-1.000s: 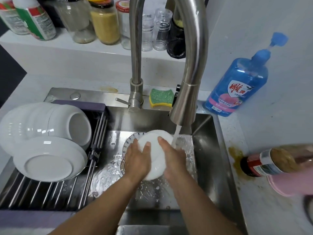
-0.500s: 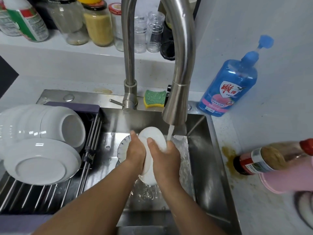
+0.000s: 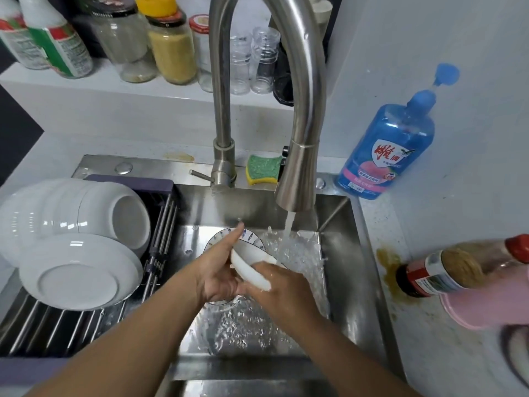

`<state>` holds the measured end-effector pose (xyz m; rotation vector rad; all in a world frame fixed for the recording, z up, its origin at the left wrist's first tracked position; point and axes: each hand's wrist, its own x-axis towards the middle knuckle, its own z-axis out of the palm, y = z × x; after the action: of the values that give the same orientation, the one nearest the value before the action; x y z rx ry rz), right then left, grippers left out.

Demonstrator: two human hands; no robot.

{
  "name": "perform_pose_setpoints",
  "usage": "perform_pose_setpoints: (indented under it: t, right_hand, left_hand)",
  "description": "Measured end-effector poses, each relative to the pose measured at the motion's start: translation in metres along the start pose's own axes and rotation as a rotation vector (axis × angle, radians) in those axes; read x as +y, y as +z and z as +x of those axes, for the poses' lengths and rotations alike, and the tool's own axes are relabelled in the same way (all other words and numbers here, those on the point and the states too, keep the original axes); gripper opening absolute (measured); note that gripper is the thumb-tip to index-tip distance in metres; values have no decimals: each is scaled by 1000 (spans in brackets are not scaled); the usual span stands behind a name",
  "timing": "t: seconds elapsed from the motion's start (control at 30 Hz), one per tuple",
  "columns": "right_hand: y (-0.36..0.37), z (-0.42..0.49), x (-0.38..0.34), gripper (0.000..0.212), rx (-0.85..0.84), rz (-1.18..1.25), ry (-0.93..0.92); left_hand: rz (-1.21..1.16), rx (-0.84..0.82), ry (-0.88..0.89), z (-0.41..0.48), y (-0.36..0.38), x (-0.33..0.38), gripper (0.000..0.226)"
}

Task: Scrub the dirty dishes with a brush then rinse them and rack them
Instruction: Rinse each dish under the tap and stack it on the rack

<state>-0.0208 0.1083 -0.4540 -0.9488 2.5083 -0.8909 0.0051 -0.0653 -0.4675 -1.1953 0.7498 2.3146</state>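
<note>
Head view: your right hand (image 3: 283,285) grips the white bowl (image 3: 249,259), fingers curled round its lower rim. Your left hand (image 3: 220,270) lies against the bowl's left side, fingers straight and pointing up; thumb hidden. The bowl is tilted, held over the sink (image 3: 343,267), just above a patterned plate (image 3: 216,239) on the sink floor. The faucet (image 3: 297,179) is running; the water stream (image 3: 289,224) falls just right of the bowl, not on it. The rack (image 3: 57,325) on the left holds stacked white bowls (image 3: 71,210) on their side and an upturned white plate (image 3: 77,273). A sponge (image 3: 263,169) sits behind the faucet and a blue soap bottle (image 3: 386,150) stands right of it. A sauce bottle (image 3: 446,267) lies on the right counter.
</note>
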Motion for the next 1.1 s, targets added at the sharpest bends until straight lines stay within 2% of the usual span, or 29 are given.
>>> perform_pose_setpoints:
  t: [0.1, 0.17, 0.23, 0.27, 0.33, 0.4, 0.5, 0.6, 0.67, 0.77, 0.83, 0.97, 1.03, 1.1]
  right_hand:
    - [5, -9, 13, 40, -80, -50, -138]
    - [7, -16, 22, 51, -93, -103, -199]
    - [5, -18, 32, 63, -106, -133, -141]
    - [5, -17, 38, 60, -66, -133, -107]
    - [7, -10, 52, 36, 88, -129, -65]
    - [4, 3, 57, 17, 247, -187, -21]
    - [-12, 23, 52, 27, 357, -219, 165]
    - [-20, 39, 47, 26, 207, 63, 476]
    - [-17, 43, 47, 33, 99, 233, 597]
    - [-7, 36, 44, 37, 163, 290, 646]
    - [7, 29, 34, 35, 244, 353, 706]
    - [34, 24, 14, 26, 399, 672, 822]
    - [39, 21, 14, 28, 368, 760, 804]
    - [37, 19, 20, 43, 304, 715, 780]
  left_hand:
    - [-2, 70, 39, 3, -4, -12, 47]
    - [-7, 143, 106, 9, -12, -21, 39]
    - [-28, 186, 201, 18, -19, -29, 34]
    - [-52, 198, 245, 22, -21, -32, 31]
    - [-111, 234, 300, 26, -22, -37, 25]
    - [-141, 240, 330, 28, -21, -39, 28]
    - [-141, 262, 352, 30, -18, -40, 36]
    - [-172, 274, 388, 29, -12, -37, 28]
    - [-174, 308, 419, 27, -8, -35, 18]
    - [-168, 378, 480, 23, -2, -40, 17]
    - [-177, 396, 497, 18, 8, -56, 26]
    - [-179, 270, 427, 7, 33, -84, 36]
    - [-182, 295, 424, 7, 31, -84, 35]
    - [-144, 293, 450, 8, 23, -76, 34]
